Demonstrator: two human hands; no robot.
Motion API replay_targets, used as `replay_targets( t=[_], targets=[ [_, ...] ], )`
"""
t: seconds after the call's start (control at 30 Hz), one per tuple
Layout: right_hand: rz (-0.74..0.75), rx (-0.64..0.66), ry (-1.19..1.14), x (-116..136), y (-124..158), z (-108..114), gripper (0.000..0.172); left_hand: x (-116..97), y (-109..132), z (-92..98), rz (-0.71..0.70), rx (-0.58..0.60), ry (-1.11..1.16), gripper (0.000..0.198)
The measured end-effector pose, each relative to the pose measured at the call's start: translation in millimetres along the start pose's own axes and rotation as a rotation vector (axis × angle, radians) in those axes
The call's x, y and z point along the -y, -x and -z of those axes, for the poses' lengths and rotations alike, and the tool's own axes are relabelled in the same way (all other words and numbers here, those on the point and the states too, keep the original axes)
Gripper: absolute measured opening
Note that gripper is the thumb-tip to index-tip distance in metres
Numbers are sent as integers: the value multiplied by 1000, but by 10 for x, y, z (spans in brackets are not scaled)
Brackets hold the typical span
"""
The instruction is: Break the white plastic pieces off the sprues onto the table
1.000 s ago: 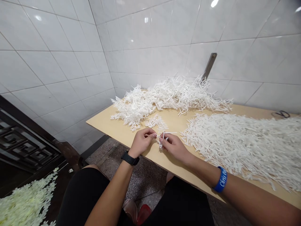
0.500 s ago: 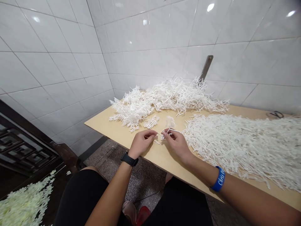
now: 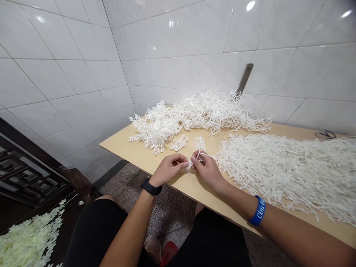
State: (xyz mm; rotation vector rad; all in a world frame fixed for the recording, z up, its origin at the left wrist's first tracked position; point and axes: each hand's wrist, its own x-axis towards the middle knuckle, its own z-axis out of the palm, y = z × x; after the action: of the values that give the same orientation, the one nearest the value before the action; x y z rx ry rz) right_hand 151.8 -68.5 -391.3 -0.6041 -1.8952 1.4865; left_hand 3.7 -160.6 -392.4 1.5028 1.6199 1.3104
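Observation:
Near the table's front edge, my right hand [image 3: 207, 167] pinches a white branched plastic stem [image 3: 199, 144], whose forked end sticks up beyond the fingers. Close beside it, my left hand [image 3: 171, 167] has thumb and fingertips pressed together at the lower bits of the white piece; what exactly lies between them is too small to make out. A small loose white sprig [image 3: 178, 143] lies just beyond my hands. Behind it spreads a tangled heap of white branched stems [image 3: 205, 111]. To the right of my right hand is a wide, flatter pile of short white stems [image 3: 286, 170].
The light wooden table [image 3: 119, 144] stands against a tiled wall [image 3: 194, 66]. A metal bracket [image 3: 245, 78] rises behind the heap, and a dark cord loop [image 3: 325, 134] lies at the back right. Pale yellow-green petals [image 3: 30, 237] cover a dark surface at lower left.
My left hand has moved slightly right, closer to my right hand. The forked stem end in my right hand stands clearer and steadier than before, when it was blurred.

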Motion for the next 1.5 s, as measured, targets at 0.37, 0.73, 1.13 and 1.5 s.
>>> replay_targets(
  t=[0.37,0.73,1.13,1.5],
  targets=[
    [33,27,-51,13,14,4,35,-71,28,-15,-15,123,-53,29],
    [-31,204,-136,45,27,17,41,-54,48,21,-63,158,-26,39],
    [78,351,-77,86,115,-6,50,54,56,109,-110,-4,166,47],
    [112,266,-14,105,120,-30,51,27,32,33,-50,-135,46,47]
  ],
)
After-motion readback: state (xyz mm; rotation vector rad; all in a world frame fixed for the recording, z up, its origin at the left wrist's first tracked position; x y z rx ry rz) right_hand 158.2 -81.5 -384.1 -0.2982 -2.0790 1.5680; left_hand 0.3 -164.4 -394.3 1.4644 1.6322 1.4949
